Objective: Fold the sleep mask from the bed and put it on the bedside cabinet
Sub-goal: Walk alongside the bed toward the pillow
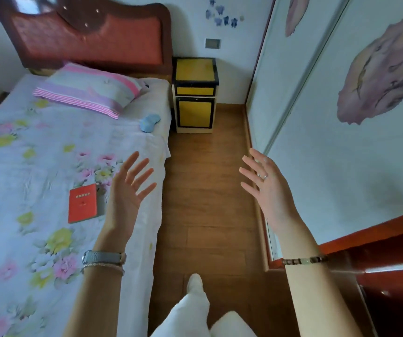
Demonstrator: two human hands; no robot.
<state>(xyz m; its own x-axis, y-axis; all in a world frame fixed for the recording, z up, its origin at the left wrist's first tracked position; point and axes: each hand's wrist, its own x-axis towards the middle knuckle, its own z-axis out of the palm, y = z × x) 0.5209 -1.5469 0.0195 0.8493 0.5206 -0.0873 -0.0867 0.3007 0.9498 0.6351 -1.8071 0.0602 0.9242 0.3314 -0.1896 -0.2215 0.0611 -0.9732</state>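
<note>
Hands: left hand (128,188) and right hand (266,183) spread, empty | sleep mask (149,122) far, at bed (37,166) right edge | risk: careless reach could knock it floorward beside bedside cabinet (194,93).

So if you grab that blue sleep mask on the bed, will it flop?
Probably: the sleep mask looks soft and padded, so it should bend easily. It seems light, and lying flat on the bedsheet, it is unlikely to roll.
</note>
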